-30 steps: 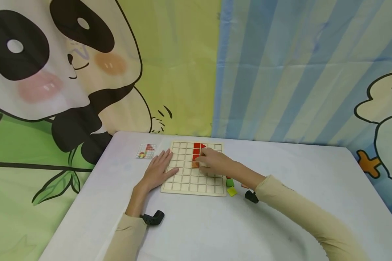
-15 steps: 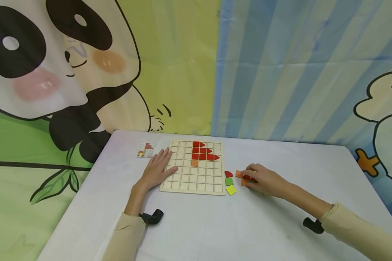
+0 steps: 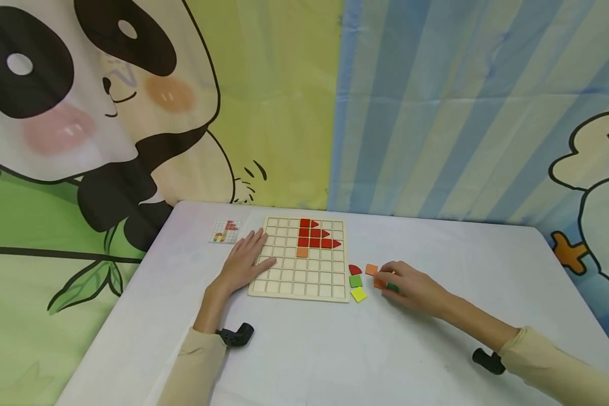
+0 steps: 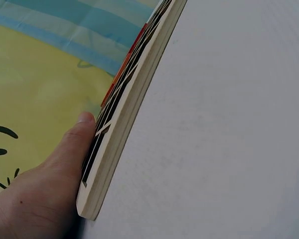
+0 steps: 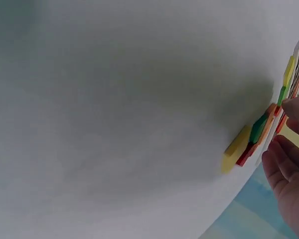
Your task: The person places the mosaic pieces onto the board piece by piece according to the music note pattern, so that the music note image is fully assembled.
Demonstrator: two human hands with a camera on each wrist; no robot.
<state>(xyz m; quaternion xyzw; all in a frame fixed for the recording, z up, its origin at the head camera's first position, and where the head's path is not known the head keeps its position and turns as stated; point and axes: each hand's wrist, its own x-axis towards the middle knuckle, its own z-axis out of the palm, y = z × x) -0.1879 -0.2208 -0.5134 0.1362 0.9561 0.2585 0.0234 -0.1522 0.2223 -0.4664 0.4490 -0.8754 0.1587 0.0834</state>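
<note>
My left hand (image 3: 245,262) lies flat across the left edge of a wooden grid board (image 3: 284,293), thumb stretched over the squares. On the board sit stepped rows of red squares ending in red triangles (image 3: 326,233), with one orange square (image 3: 301,252) below. My right hand (image 3: 411,287) is bent over loose pieces right of the board, fingertips right at an orange square (image 3: 380,283) and a dark green piece (image 3: 393,288). In the right wrist view a gap shows between its thumb and lower fingers; a yellow piece (image 5: 236,147) lies beside the green one.
Between the board and my right hand lie a red quarter-round (image 3: 354,269), a light green square (image 3: 356,281), a yellow square (image 3: 358,294) and another orange square (image 3: 371,269). A pattern card (image 3: 225,232) lies left of the board. A printed curtain (image 3: 436,113) hangs behind the table.
My right hand has moved right, from the board to the loose pieces, and has stayed over them since, shifting slightly. The near orange square is now uncovered. The left hand stays put.
</note>
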